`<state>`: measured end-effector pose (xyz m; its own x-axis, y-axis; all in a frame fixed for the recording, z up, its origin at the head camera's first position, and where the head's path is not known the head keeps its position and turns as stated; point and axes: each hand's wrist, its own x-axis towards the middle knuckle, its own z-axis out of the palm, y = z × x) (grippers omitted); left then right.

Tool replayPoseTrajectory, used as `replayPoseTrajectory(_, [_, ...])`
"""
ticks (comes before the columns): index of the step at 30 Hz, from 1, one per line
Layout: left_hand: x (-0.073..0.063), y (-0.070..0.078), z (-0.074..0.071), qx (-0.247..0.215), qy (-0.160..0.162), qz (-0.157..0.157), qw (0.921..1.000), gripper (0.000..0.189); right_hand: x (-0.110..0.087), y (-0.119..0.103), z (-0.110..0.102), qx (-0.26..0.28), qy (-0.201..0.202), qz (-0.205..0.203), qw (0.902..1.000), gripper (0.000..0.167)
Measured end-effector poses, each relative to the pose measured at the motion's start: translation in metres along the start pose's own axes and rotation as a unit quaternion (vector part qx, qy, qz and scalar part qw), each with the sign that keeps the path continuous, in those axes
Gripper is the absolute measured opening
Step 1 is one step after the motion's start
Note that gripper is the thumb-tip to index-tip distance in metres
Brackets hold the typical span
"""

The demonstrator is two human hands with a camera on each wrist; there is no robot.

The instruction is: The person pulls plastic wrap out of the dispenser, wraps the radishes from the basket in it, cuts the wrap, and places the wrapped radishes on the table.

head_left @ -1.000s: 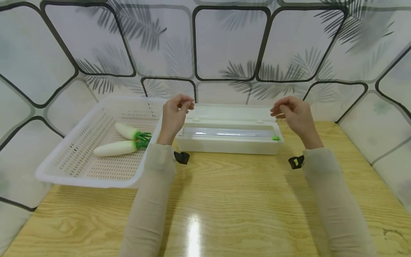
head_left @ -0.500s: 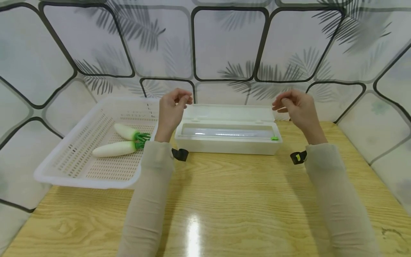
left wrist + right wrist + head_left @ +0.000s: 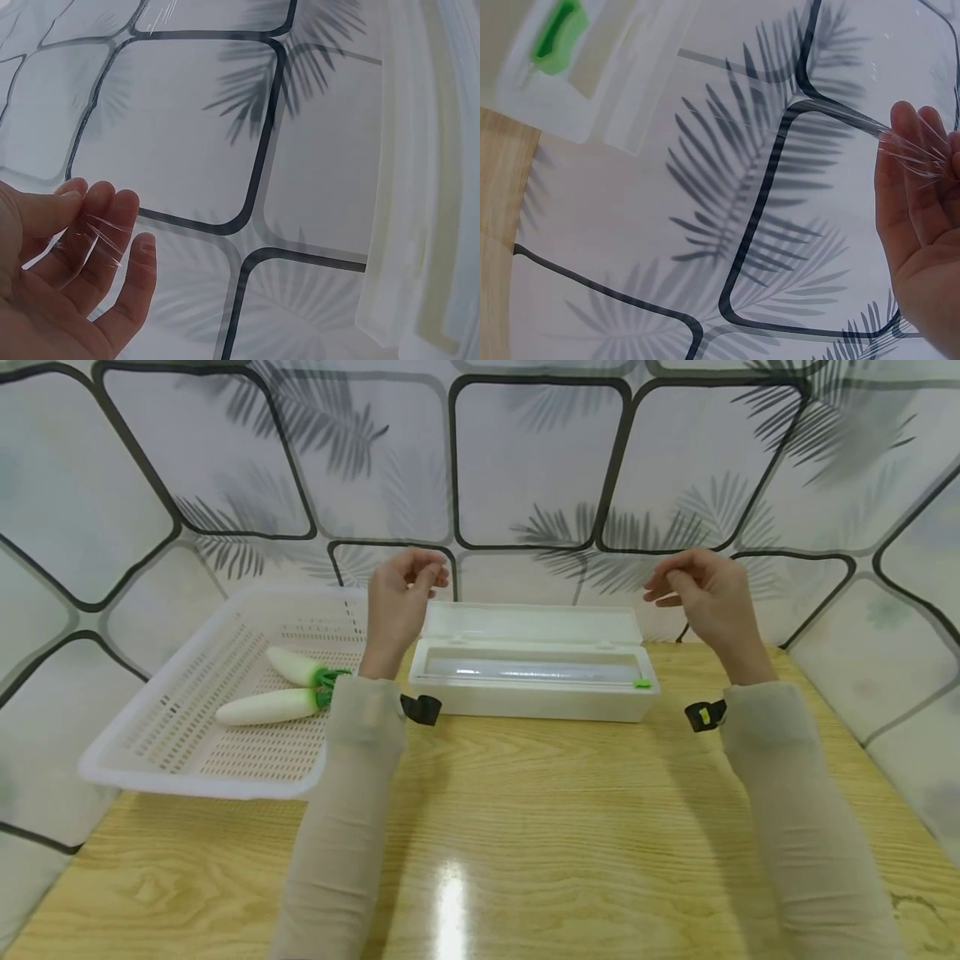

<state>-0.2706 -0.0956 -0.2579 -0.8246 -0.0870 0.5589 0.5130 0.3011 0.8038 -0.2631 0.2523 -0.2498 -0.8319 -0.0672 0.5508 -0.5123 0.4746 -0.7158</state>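
Between thumb and fingers, my left hand (image 3: 397,610) pinches one corner of clear cling film (image 3: 105,238), which shows as creases at the fingertips. My right hand (image 3: 716,610) pinches the film's other side, gathered into shiny folds in the right wrist view. Both hands are raised above a white cling film dispenser (image 3: 532,702), one near each end. Its lid (image 3: 532,622) stands open at the back, and a film roll (image 3: 532,670) lies inside. A green slide cutter (image 3: 642,683) sits at the dispenser's right end. Most of the transparent sheet is hard to make out.
On the left, a white perforated basket (image 3: 195,785) holds two white radishes (image 3: 270,707) with green tops. My left forearm overlaps the basket's right side. A patterned wall (image 3: 540,460) rises behind the wooden table (image 3: 525,827).
Both hands have risen higher above the dispenser, still pinching the film. The right hand has also shifted a little to the right. The basket, radishes and dispenser have stayed put.
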Motion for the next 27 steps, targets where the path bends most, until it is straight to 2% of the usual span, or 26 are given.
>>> replayPoseTrajectory(3, [0.002,0.004,-0.001,-0.001,0.0,0.009,1.0,0.015,0.001,-0.004,-0.002,0.001,0.002,-0.001,1.0,0.02])
replayPoseTrajectory(10, [0.006,0.014,-0.004,-0.007,-0.001,0.004,1.0,0.015,0.008,-0.013,-0.006,-0.019,0.002,-0.012,0.9998,0.02])
replayPoseTrajectory(21, [0.014,0.03,-0.007,-0.016,0.005,0.021,0.9996,0.015,0.016,-0.024,-0.014,0.005,0.013,-0.021,0.9997,0.023])
replayPoseTrajectory(27, [0.019,0.038,-0.008,-0.022,0.002,0.002,0.9998,0.015,0.02,-0.029,-0.019,0.012,0.019,-0.022,0.9995,0.023])
